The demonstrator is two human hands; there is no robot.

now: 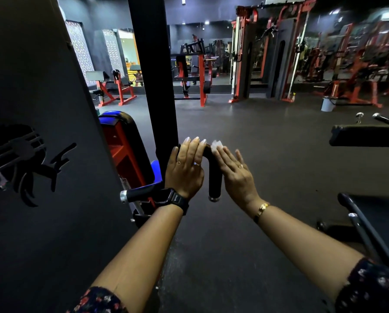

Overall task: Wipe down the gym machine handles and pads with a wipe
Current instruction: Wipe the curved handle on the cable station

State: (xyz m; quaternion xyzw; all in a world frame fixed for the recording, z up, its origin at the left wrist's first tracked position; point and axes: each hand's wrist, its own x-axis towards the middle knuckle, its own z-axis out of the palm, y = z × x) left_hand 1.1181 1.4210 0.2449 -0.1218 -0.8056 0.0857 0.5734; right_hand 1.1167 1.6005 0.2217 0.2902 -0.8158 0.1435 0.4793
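Wipe (pixel 217 145) pressed on handle (pixel 214 175) by right hand (pixel 237 175); left hand (pixel 185 168) steadying.

Post (pixel 154 71) crowds handle (pixel 215 177) leftward; open floor (pixel 268 168) rightward.

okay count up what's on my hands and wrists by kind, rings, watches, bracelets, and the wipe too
Rings: 3, two on the left hand, one on the right hand
Watches: 1
Bracelets: 1
Wipes: 1
Total: 6
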